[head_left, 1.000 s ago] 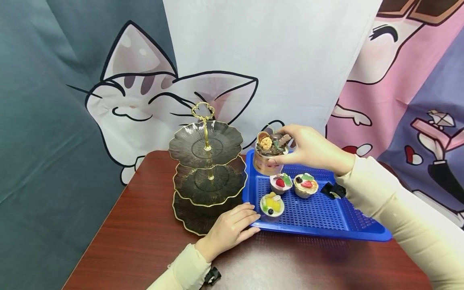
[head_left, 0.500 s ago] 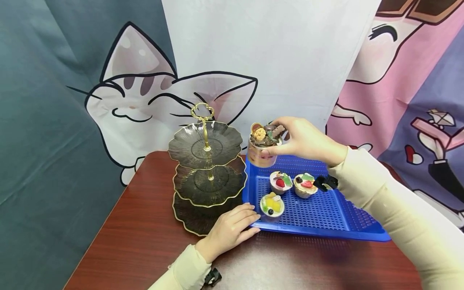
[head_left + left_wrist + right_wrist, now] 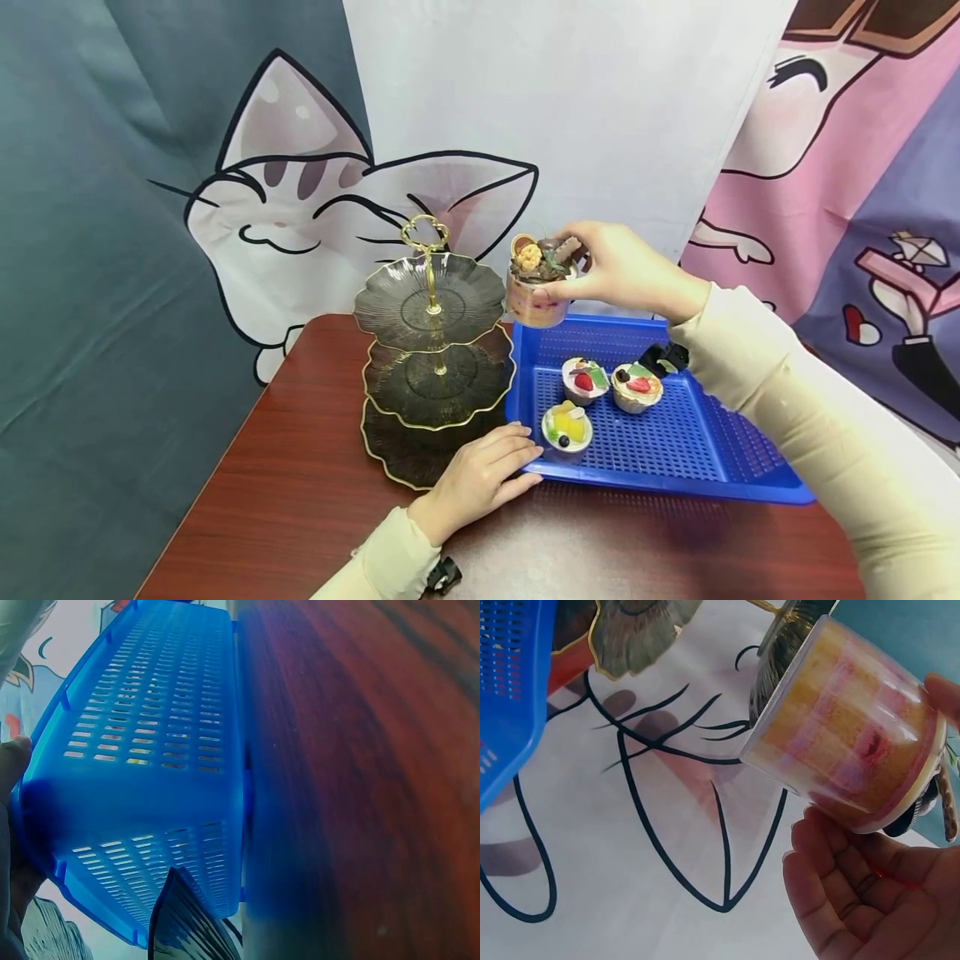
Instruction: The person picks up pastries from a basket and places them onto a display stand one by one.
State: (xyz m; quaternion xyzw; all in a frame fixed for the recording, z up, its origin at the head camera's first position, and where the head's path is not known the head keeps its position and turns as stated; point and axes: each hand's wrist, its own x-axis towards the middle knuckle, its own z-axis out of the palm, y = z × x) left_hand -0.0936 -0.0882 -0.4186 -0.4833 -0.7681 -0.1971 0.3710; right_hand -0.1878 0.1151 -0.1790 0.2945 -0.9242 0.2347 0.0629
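Now higher and nearer the three-tiered, gold-rimmed, dark translucent stand [image 3: 405, 383]: one clear, round, brown-topped dessert cup [image 3: 536, 302], gripped by the right hand [image 3: 618, 268], off the blue perforated plastic basket [image 3: 660, 485], whose rim the left hand [image 3: 480, 475], fingers extended, touches; lifting seemingly done, carrying underway.

We saw a reddish-brown, wood-grained table [image 3: 255, 500] that bore a dark three-tiered stand [image 3: 439, 372] and, just beside it, a blue perforated basket [image 3: 652, 446].
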